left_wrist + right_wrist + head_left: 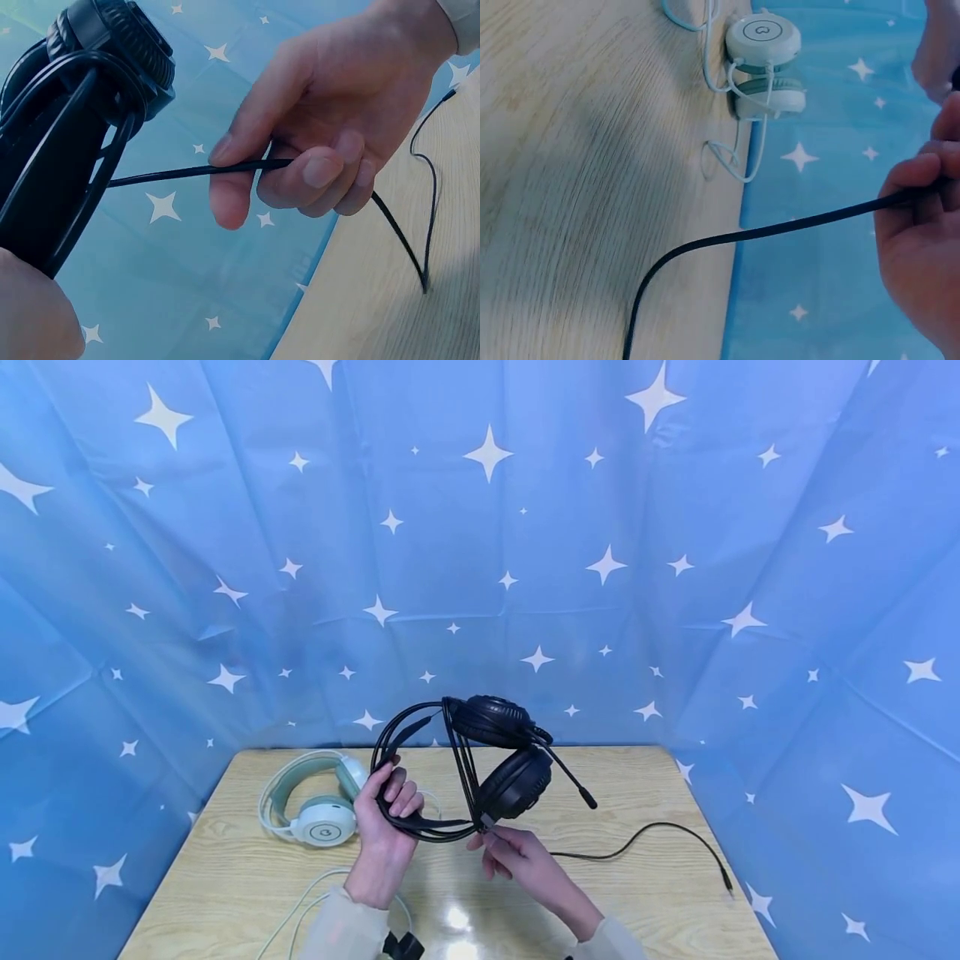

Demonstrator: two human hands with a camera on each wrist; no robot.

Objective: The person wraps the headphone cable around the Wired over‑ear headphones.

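Black headphones (517, 781) with a thin microphone boom are held above the table, their cable looped around the headband and ear cups. My left hand (386, 827) grips the headband and the cable loops at the left side; in the left wrist view only part of this hand (34, 315) shows. Just below the lower ear cup, my right hand (532, 868) pinches the black cable (172, 174) between thumb and fingers. From the right hand (922, 225) the cable runs down onto the table, and its plug end (727, 881) lies at the right.
White and green headphones (324, 823) lie at the left of the wooden table (600, 910), their pale cable (300, 902) trailing toward the front edge. A blue curtain with white stars (487, 568) stands behind and at both sides.
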